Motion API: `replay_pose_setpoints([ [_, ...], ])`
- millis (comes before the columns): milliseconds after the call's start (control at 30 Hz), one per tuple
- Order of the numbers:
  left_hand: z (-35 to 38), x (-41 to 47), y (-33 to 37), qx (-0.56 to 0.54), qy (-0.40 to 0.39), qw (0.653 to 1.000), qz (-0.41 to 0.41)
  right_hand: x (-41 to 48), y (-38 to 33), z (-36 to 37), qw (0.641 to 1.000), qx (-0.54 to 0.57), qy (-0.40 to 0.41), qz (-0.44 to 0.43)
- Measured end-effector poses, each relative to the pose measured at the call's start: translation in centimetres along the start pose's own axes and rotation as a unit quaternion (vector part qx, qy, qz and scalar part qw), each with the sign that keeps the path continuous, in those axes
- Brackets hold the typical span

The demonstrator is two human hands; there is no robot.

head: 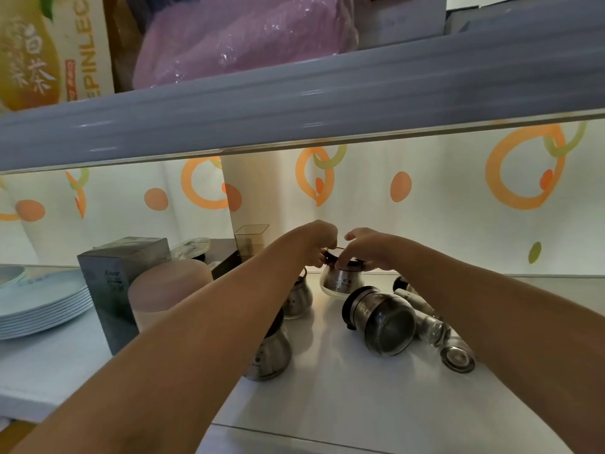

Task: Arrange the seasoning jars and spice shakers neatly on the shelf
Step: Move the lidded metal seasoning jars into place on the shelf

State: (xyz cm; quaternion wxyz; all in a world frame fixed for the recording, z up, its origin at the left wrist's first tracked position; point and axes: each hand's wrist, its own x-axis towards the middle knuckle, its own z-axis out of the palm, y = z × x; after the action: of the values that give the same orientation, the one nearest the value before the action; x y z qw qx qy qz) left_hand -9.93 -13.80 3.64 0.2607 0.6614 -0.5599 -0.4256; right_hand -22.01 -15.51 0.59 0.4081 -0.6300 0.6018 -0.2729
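Both hands meet over an upright steel-and-glass seasoning jar (342,282) at the back of the white shelf (327,404). My left hand (316,242) pinches something small at the jar's dark lid. My right hand (366,249) grips the lid rim from the right. Two more upright jars stand under my left forearm, one (298,294) behind and one (271,353) nearer. A larger jar (381,319) lies on its side to the right. A glass spice shaker (425,317) lies beside it, partly hidden by my right arm, with a round metal lid (457,359) close by.
A stack of pale blue plates (39,299) sits at the left. A grey box (114,283), a pink cup-like container (163,296) and a clear square container (250,239) stand behind them. An upper shelf edge (294,106) hangs low overhead.
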Motion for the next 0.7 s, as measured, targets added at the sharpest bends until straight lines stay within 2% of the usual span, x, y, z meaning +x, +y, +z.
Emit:
replay_pose_setpoints([
  [233, -0.6, 0.3, -1.7, 0.043, -0.014, 0.999, -0.016, -0.2, 0.6, 1.4, 0.997, -0.081, 0.009, -0.015],
  [367, -0.6, 0.8, -1.6, 0.004, -0.020, 1.000, -0.020, -0.2, 0.2, 1.4, 0.990, -0.137, -0.011, -0.005],
  [433, -0.7, 0.7, -1.3, -0.016, -0.017, 1.000, 0.009, -0.3, -0.4, 1.3, 0.989, -0.146, -0.014, 0.000],
  [533, -1.0, 0.9, -1.2, -0.032, 0.004, 0.999, 0.021, 0.1, -1.2, 1.3, 0.987, -0.158, 0.028, -0.019],
  [700, -0.7, 0.5, -1.4, -0.027, -0.022, 0.999, 0.023, 0.4, -1.7, 2.6, 0.957, -0.279, 0.065, -0.045],
])
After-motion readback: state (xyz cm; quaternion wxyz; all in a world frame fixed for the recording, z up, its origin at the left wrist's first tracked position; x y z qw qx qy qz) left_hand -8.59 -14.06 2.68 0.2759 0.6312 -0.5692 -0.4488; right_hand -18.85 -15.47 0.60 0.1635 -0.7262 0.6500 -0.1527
